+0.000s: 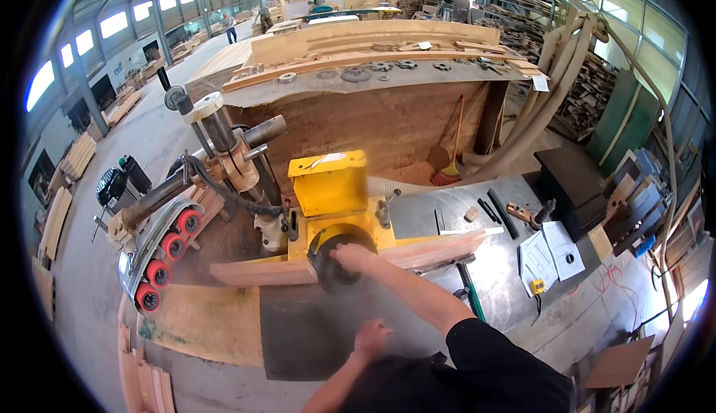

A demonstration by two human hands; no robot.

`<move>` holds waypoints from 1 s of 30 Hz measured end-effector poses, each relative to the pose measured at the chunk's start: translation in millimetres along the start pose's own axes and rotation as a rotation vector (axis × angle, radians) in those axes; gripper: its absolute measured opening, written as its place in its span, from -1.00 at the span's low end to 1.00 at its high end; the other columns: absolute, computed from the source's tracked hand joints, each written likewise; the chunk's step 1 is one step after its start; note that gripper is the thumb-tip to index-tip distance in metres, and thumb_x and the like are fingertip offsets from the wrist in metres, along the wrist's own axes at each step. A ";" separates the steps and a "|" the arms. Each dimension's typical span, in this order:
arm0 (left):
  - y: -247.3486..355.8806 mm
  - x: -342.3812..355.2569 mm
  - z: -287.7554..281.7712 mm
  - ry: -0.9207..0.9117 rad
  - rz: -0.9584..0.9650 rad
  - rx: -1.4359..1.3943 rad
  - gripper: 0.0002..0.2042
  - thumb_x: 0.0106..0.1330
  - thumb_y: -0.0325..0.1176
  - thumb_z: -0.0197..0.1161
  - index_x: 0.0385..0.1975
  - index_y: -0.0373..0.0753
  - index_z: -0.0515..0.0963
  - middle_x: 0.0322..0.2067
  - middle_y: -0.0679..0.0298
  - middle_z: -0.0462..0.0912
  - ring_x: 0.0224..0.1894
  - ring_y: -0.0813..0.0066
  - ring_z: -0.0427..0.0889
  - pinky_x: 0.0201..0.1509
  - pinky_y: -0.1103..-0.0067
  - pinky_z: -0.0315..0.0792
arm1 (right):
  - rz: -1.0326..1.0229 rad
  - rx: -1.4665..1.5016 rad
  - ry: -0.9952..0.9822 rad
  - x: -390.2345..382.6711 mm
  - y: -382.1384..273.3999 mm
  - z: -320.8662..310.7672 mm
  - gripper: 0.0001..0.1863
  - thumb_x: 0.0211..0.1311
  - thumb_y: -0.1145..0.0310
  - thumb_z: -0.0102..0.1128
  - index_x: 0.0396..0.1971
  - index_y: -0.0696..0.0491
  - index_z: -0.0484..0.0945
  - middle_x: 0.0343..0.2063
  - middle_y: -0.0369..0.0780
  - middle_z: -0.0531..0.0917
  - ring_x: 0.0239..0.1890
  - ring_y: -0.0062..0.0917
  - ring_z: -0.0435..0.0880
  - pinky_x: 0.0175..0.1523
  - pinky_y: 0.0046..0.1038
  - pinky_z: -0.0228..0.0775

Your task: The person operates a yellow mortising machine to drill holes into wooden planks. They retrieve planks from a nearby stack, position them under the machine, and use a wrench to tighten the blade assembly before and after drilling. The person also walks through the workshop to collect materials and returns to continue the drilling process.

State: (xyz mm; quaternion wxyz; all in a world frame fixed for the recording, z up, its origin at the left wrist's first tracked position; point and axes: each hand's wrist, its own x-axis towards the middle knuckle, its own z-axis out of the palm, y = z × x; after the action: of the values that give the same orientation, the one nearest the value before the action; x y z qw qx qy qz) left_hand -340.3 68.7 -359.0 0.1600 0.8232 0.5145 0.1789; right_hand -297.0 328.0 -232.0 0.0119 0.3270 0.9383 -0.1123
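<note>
Cutter head (pixel 323 258), dark and round, just below mid-view toward seven o'clock, in the gap between two pale wooden fence boards (pixel 436 254) on a metal surface (pixel 321 335). Right hand (pixel 353 258) at the cutter head, reaching in from four o'clock, fingers curled on or just over its top; cannot tell whether clamped on it. Left hand (pixel 371 338) apart from the right, at five o'clock from the cutter head, loosely curled over the surface; cannot tell whether empty. Step in hand, most likely: turning or adjusting the cutter head by touch. For the next move, by judgement: certainty of a stopped cutter, a steady right-hand grip, and fingertips clear of any edge. Outline soft and hazy; cannot tell whether spinning or still. Axis of the cutter head apparently upright, top toward the camera, no long side visible in so round a shape. Fence boards lengthwise from nine to nearly three o'clock. Yellow hood (pixel 328 189) at twelve o'clock, red-wheeled roller feeder (pixel 174 247) at nine.
</note>
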 end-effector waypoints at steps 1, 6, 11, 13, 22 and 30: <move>-11.8 -6.5 2.7 -0.001 -0.039 0.037 -0.74 0.24 -0.33 0.19 -0.11 0.10 0.68 0.00 0.28 0.53 0.02 0.11 0.52 0.03 0.23 0.53 | -0.012 -0.010 -0.008 1.4 -1.7 -0.2 -0.59 0.10 0.42 0.31 0.01 0.06 0.56 -0.09 -0.02 0.64 -0.08 -0.15 0.71 -0.02 -0.24 0.59; -51.5 -31.6 -20.0 0.014 -0.342 0.138 -0.75 0.24 -0.37 0.21 -0.13 0.11 0.70 0.00 0.29 0.53 0.05 0.09 0.48 0.05 0.26 0.53 | -0.082 0.083 0.004 -6.4 -2.3 -4.5 -0.57 0.09 0.47 0.26 0.03 0.03 0.56 -0.12 -0.02 0.62 -0.09 -0.11 0.68 0.00 -0.17 0.54; -63.0 -52.1 -59.8 0.140 -0.483 0.093 -0.71 0.18 -0.42 0.28 -0.11 0.06 0.70 0.06 0.28 0.51 0.06 0.08 0.47 0.04 0.26 0.53 | 0.013 0.058 0.045 -10.7 -4.1 2.4 -0.55 0.10 0.41 0.30 0.05 0.05 0.52 -0.15 -0.01 0.62 -0.09 -0.09 0.67 -0.01 -0.17 0.54; -65.5 -58.7 -67.2 0.146 -0.518 0.086 -0.68 0.14 -0.45 0.32 -0.11 0.08 0.70 0.07 0.29 0.49 0.07 0.10 0.46 0.06 0.27 0.53 | 0.021 0.036 0.006 -1.6 -0.1 3.4 -0.52 0.11 0.36 0.33 0.07 0.06 0.50 -0.16 -0.01 0.62 -0.11 -0.09 0.67 -0.02 -0.18 0.55; -78.8 -75.3 -77.9 0.155 -0.628 0.067 -0.68 0.14 -0.46 0.33 -0.12 0.11 0.69 0.09 0.31 0.47 0.09 0.11 0.43 0.06 0.28 0.53 | 0.028 -0.022 0.097 -10.1 -11.3 6.3 -0.57 0.11 0.31 0.28 0.01 0.05 0.54 -0.16 -0.02 0.61 -0.15 -0.11 0.69 -0.06 -0.18 0.56; -83.2 -77.5 -77.4 0.173 -0.613 0.050 -0.70 0.16 -0.47 0.31 -0.14 0.08 0.69 0.07 0.30 0.46 0.11 0.10 0.41 0.04 0.28 0.54 | 0.018 0.025 0.089 -1.5 -4.4 15.0 -0.56 0.06 0.31 0.31 0.00 0.04 0.56 -0.18 -0.02 0.61 -0.17 -0.11 0.68 -0.07 -0.14 0.55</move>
State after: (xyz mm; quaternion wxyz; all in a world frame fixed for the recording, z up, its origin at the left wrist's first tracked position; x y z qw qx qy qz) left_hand -473.1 39.7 -337.9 0.1418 0.6151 0.7546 0.1790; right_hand -299.2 320.4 -245.6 -0.0328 0.3402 0.9334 -0.1092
